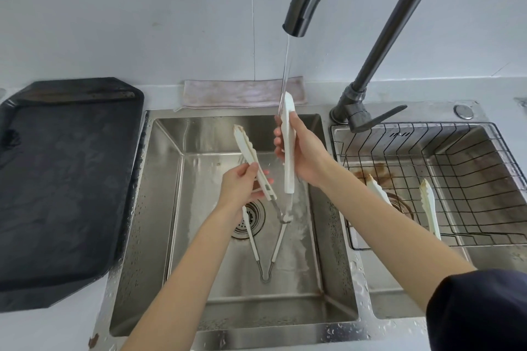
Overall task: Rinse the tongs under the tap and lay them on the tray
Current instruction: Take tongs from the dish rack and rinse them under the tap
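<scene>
I hold one pair of white tongs (pixel 288 151) spread apart over the left sink basin (pixel 336 279). My right hand (pixel 306 157) grips one arm upright, and its tip is in the stream of water (pixel 286 71) from the dark tap (pixel 296 23). The other arm is pinched in my left hand (pixel 239 185); its brown-stained tip (pixel 239 134) points up and to the left, outside the stream. The two arms meet at a hinge low down near the drain. The dark tray (pixel 71 179) lies on the counter to the left of the sink with nothing on it.
A second pair of tongs (pixel 265 259), metal with white grips, lies in a V on the basin floor. In the right basin a wire basket (pixel 470 179) holds another stained white pair (pixel 427 208). A folded cloth (pixel 242 92) lies behind the sink. The tap lever (pixel 379 118) is at right.
</scene>
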